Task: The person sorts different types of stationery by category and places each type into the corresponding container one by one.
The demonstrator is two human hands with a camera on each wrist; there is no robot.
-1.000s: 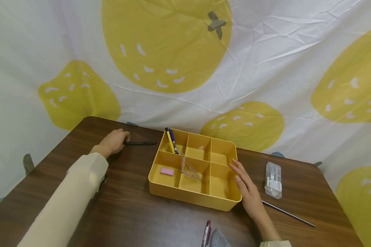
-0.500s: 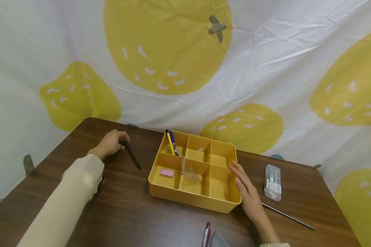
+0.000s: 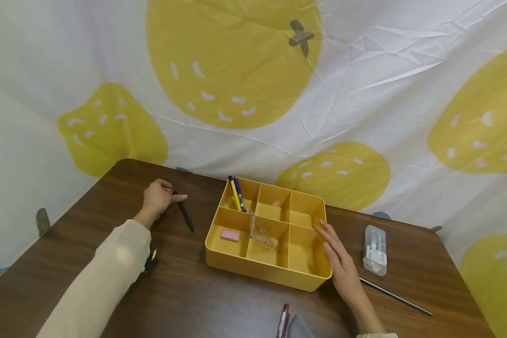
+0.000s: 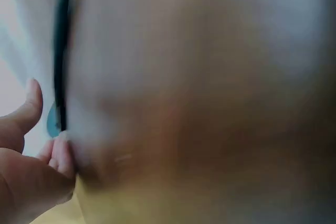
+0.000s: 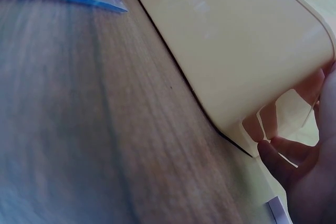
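My left hand (image 3: 157,199) is at the left of the table beside a dark pen (image 3: 185,213). Its thumb stands apart from the fingers, and in the left wrist view the fingertips are at one end of the pen. Whether they touch it I cannot tell. My right hand (image 3: 341,265) rests against the right side of a yellow divided box (image 3: 262,274), fingers extended along its rim and wall. In the box, a yellow pen (image 3: 234,193) and a blue pen (image 3: 239,195) lean in the back left compartment, a pink eraser (image 3: 230,235) lies front left, and a clear set square (image 3: 262,234) stands front middle.
Right of the box are a clear plastic case (image 3: 374,251) and a thin metal rod (image 3: 397,296). In front lie a dark red pen (image 3: 283,320) and a clear protractor (image 3: 299,327). A black object with a yellow mark (image 3: 151,259) is partly hidden by the left sleeve.
The pen swung from pointing right to pointing toward the front. My left thumb then came away from the fingers. The right hand stayed at the box.
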